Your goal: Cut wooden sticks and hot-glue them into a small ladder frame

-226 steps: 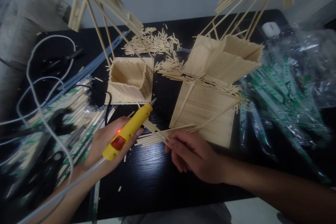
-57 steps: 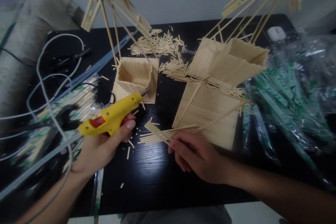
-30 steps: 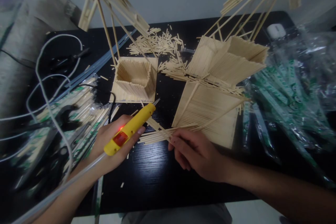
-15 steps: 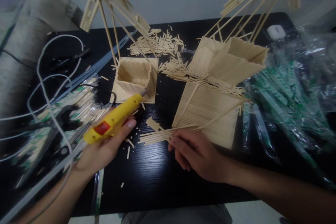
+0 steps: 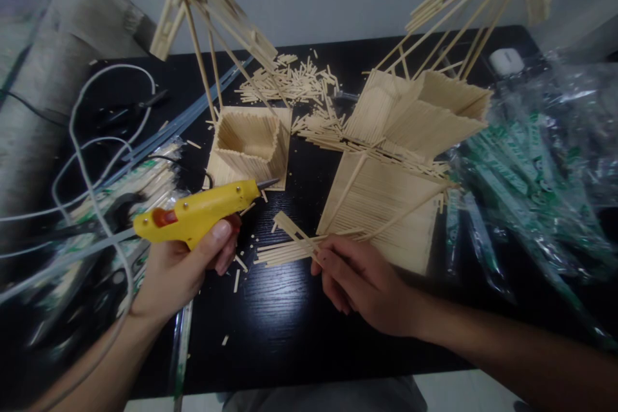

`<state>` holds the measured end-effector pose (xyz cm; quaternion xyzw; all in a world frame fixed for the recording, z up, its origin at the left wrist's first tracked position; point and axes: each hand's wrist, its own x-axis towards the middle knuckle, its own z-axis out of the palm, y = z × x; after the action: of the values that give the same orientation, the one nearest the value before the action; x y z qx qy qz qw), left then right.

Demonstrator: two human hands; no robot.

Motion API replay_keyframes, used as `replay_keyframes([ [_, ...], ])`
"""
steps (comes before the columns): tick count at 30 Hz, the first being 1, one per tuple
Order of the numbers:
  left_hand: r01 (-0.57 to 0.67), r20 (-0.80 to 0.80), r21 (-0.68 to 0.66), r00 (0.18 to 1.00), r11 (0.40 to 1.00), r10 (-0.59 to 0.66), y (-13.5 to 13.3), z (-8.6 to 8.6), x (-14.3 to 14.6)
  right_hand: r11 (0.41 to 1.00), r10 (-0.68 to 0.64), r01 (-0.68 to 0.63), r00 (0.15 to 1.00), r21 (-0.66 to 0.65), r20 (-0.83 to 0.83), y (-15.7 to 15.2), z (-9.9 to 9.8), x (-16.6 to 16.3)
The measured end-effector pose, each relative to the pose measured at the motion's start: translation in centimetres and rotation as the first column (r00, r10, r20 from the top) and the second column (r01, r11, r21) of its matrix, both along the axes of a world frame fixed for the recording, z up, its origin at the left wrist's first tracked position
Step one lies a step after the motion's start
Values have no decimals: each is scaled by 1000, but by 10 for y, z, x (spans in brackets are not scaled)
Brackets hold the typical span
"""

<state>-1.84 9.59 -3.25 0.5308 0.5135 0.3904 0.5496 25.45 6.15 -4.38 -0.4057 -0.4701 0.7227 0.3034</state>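
My left hand [image 5: 181, 264] is wrapped round a yellow glue gun [image 5: 197, 211], held level with its metal tip pointing right, close to a small square box of thin sticks [image 5: 251, 145]. My right hand [image 5: 360, 280] rests on the black table [image 5: 280, 328] with its fingers pressed on a flat bundle of thin wooden sticks [image 5: 287, 248]. That bundle lies against the near-left corner of a flat panel of glued sticks [image 5: 386, 203]. Between the gun's tip and the bundle there is a short gap.
A larger folded stick structure [image 5: 425, 109] stands behind the panel, with long sticks rising overhead. Loose short sticks [image 5: 290, 80] litter the back. Green-printed plastic packets [image 5: 526, 167] fill the right side. White cables [image 5: 91, 161], more stick packets and dark pliers [image 5: 125, 112] crowd the left.
My left hand has swung the glue gun back from the stick bundle, to the left and level, its tip now by the small box. My right hand has stayed on the bundle.
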Motion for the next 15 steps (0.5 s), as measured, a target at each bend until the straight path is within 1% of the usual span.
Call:
replay_keyframes([
  [6, -22, 123, 44, 992, 999, 16, 4, 2, -4, 998, -53, 55, 998, 43, -44, -2, -1, -2],
  [9, -2, 169, 73, 986, 997, -10, 7, 1, -7, 995, -71, 75, 996, 62, -56, -3, -2, -2],
  [12, 28, 181, 108, 982, 994, -47, 7, -1, -9, 993, -82, 86, 996, 81, -46, -4, -4, -2],
  [15, 54, 180, 107, 981, 993, -73, 7, -3, -11, 992, -81, 84, 996, 91, -38, -3, -4, -3],
])
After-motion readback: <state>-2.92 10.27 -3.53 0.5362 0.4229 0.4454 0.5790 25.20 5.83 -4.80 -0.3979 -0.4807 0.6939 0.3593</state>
